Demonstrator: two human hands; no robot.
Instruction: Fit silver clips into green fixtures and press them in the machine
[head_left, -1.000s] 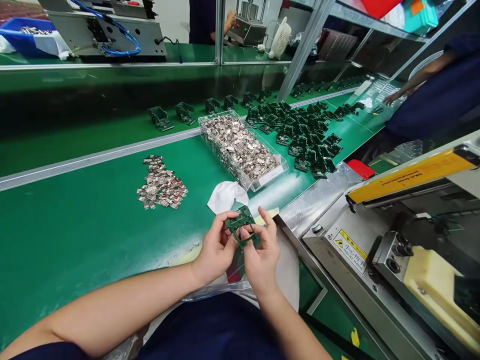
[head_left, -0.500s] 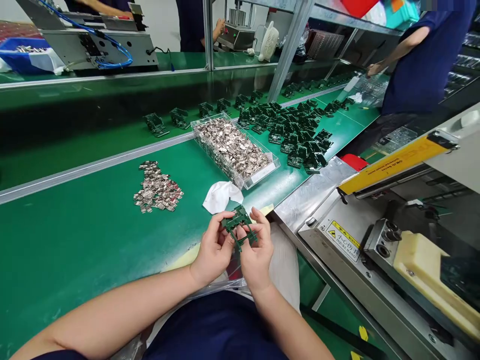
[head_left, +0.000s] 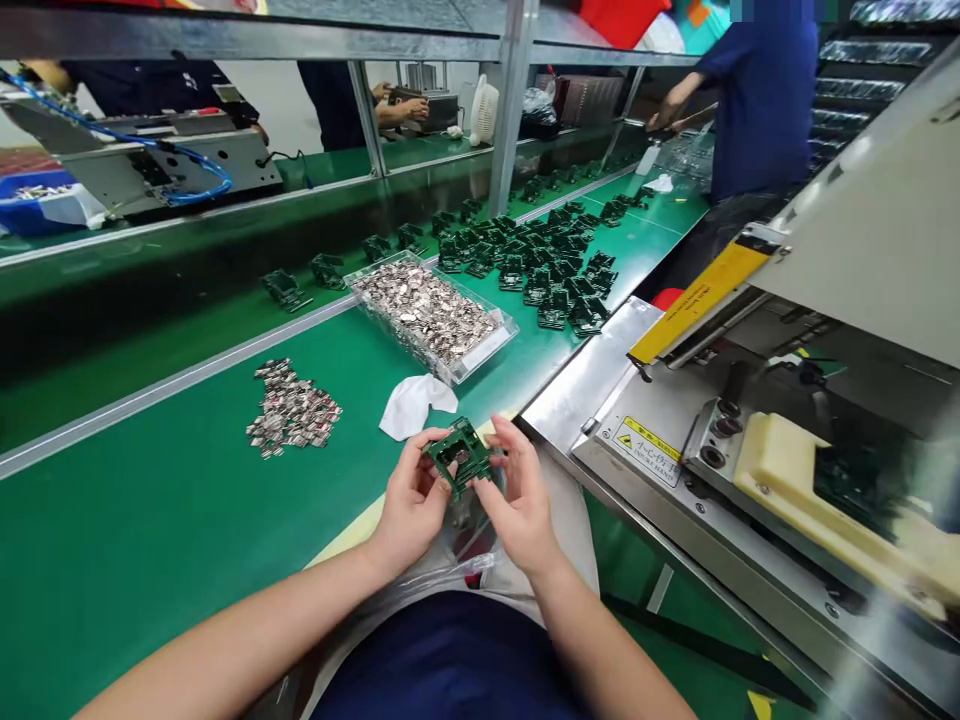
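Observation:
A green circuit board frame (head_left: 459, 455) with cut-out openings is held up between both my hands, above my lap at the table's near edge. My left hand (head_left: 412, 500) grips its left side, thumb below and fingers behind. On the right side, my right hand (head_left: 517, 490) pinches the lower edge with the thumb, and its other fingers curl behind the board. Just beyond lies a crumpled white cloth (head_left: 416, 405). A pile of small silvery metal pieces (head_left: 292, 412) spreads to the left, and a clear plastic tray (head_left: 480, 352) full of similar pieces stands farther back.
Many green boards (head_left: 540, 255) lie heaped behind the tray, with more in a row along the metal rail (head_left: 180, 375). A machine with a yellow warning label (head_left: 649, 445) flanks me on the right. A co-worker (head_left: 761, 110) stands at the far right; others work behind the shelf post (head_left: 514, 120).
The camera view has swung to the right. In my hands the board has turned, and my right thumb has moved from its middle to its lower right edge.

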